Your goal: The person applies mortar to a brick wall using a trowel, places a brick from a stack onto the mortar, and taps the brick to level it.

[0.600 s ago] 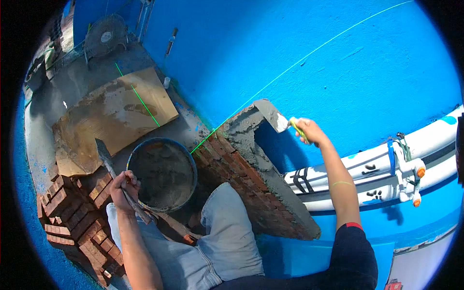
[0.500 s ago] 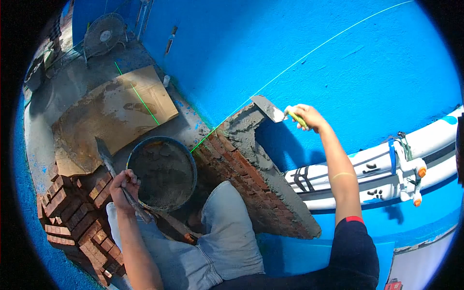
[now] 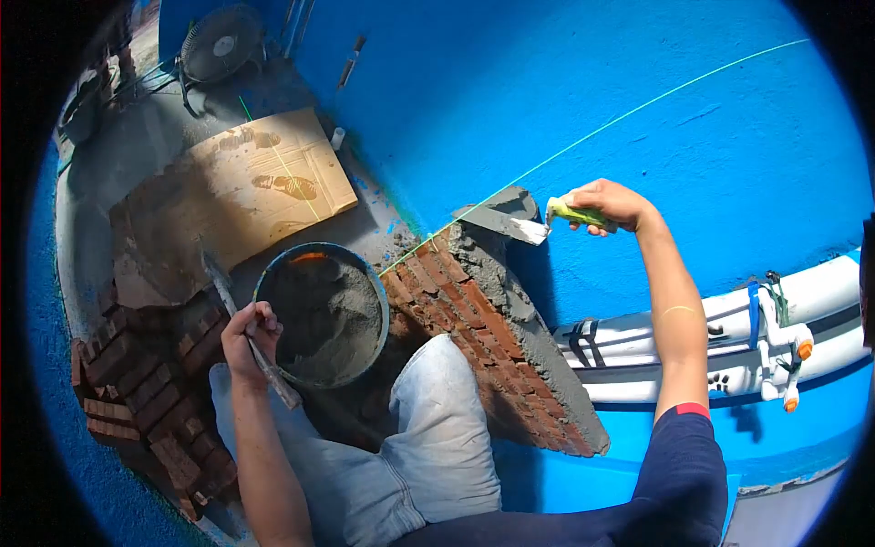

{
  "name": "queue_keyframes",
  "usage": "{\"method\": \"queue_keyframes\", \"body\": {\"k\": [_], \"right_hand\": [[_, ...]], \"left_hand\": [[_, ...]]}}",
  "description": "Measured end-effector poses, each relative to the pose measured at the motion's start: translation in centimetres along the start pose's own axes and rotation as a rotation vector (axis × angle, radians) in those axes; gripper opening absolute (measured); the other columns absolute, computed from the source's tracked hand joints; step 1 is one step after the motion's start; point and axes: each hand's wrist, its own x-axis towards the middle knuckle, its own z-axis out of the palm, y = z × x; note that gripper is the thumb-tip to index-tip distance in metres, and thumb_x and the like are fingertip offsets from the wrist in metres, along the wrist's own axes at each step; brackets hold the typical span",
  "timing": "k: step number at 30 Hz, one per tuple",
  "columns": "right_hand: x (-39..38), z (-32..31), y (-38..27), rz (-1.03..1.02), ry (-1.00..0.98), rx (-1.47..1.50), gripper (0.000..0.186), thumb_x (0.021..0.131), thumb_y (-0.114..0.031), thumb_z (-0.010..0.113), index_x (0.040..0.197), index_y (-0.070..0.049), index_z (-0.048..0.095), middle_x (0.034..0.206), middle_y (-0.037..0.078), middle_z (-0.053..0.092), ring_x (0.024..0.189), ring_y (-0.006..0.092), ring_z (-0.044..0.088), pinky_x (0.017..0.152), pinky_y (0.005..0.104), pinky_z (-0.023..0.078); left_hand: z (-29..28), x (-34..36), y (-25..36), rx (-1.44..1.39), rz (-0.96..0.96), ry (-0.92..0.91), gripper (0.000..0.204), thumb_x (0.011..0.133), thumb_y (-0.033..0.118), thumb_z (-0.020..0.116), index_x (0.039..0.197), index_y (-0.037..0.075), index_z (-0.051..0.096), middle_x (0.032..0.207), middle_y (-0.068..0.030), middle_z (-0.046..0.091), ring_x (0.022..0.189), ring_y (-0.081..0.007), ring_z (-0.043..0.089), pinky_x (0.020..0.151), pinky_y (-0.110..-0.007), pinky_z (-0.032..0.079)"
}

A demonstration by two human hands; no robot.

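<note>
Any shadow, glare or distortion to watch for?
Head view: black fills the corners; white pipes bow near the right rim; cardboard sheet is part sunlit, part shaded; brick stack sits in shade; pale patch on the yellow-handled trowel could be glare or residue.

Floor [image 3: 150, 150], grey, blue-flecked, is carrying: one cardboard sheet [image 3: 232, 201], shoe-printed, lying flat; one round tub [image 3: 386, 314], standing near the sheet; reddish bricks [image 3: 146, 397], lying piled; one round-headed fan [image 3: 220, 46], standing; one low brick wall [image 3: 478, 337], standing beside the tub.
</note>
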Motion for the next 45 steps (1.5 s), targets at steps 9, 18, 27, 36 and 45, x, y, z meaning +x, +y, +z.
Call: {"method": "queue_keyframes", "body": {"k": [9, 18, 27, 36, 45], "right_hand": [[6.1, -0.1, 2.4, -0.073, 0.182, -0.193, 0.028, 0.088, -0.025, 0.063, 0.11, -0.012, 0.074, 0.073, 0.006, 0.067, 0.048, 0.014, 0.057, 0.04, 0.0292, 0.044], [7.8, -2.2, 3.9, 0.0, 0.327, -0.058, 0.022, 0.086, -0.024, 0.062, 0.096, -0.007, 0.072, 0.069, 0.008, 0.064, 0.046, 0.0159, 0.058, 0.038, 0.0322, 0.046], [7.3, 2.3, 0.8, 0.034, 0.054, 0.11, 0.029, 0.097, -0.03, 0.053, 0.106, -0.006, 0.067, 0.074, 0.004, 0.068, 0.048, 0.0084, 0.056, 0.039, 0.0223, 0.043], [-3.4, 4.7, 4.3, 0.0, 0.164, 0.178, 0.029, 0.095, -0.026, 0.053, 0.113, -0.007, 0.066, 0.079, 0.005, 0.067, 0.05, 0.0084, 0.056, 0.038, 0.0221, 0.041], [-8.3, 14.0, 7.1, -0.333, 0.46, -0.205, 0.037, 0.094, -0.03, 0.061, 0.123, -0.007, 0.065, 0.093, 0.008, 0.071, 0.06, 0.0132, 0.061, 0.057, 0.0291, 0.051]], "left_hand": [[-0.2, -0.1, -0.4, -0.01, -0.05, 0.02, 0.033, 0.091, 0.019, 0.055, 0.061, 0.013, 0.044, 0.085, -0.0075, 0.063, 0.074, -0.0165, 0.055, 0.071, -0.031, 0.043], [-0.1, 0.0, 0.2, -0.028, -0.025, 0.008, 0.033, 0.09, 0.019, 0.056, 0.06, 0.013, 0.043, 0.083, -0.0074, 0.063, 0.073, -0.0166, 0.053, 0.072, -0.032, 0.041], [0.4, 0.3, -0.2, 0.001, -0.06, 0.002, 0.032, 0.091, 0.019, 0.054, 0.061, 0.012, 0.045, 0.086, -0.0076, 0.062, 0.074, -0.0162, 0.053, 0.07, -0.032, 0.041], [0.6, 0.1, -0.8, -0.026, -0.072, 0.006, 0.034, 0.09, 0.018, 0.056, 0.06, 0.014, 0.042, 0.083, -0.0077, 0.063, 0.072, -0.0161, 0.054, 0.069, -0.031, 0.04], [-0.5, -0.2, -1.1, 0.008, -0.116, 0.005, 0.034, 0.09, 0.02, 0.058, 0.06, 0.014, 0.043, 0.084, -0.0064, 0.063, 0.074, -0.016, 0.055, 0.07, -0.031, 0.042]]}}
